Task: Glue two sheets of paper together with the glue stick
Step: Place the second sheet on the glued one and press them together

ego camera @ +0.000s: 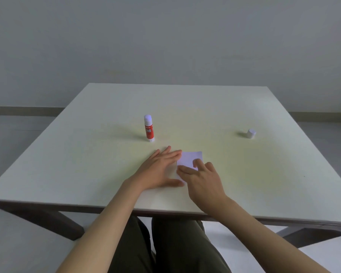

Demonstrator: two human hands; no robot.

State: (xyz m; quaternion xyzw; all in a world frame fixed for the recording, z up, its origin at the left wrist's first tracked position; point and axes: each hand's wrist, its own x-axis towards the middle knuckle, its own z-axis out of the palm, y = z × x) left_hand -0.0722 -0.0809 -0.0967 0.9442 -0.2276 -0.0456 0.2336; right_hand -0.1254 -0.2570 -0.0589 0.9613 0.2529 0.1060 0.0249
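Observation:
A small white sheet of paper (190, 158) lies flat near the table's middle front. My left hand (159, 170) rests flat with fingers spread on the paper's left side. My right hand (203, 180) presses its fingertips on the paper's near right part. I cannot tell whether a second sheet lies under it. The glue stick (149, 128), red label and white body, stands upright and uncapped behind my left hand, apart from both hands. Its white cap (251, 133) lies far off to the right.
The pale square table (87, 154) has its near edge just above my knees. A grey wall rises behind the far edge. Dark table legs show below at left and right.

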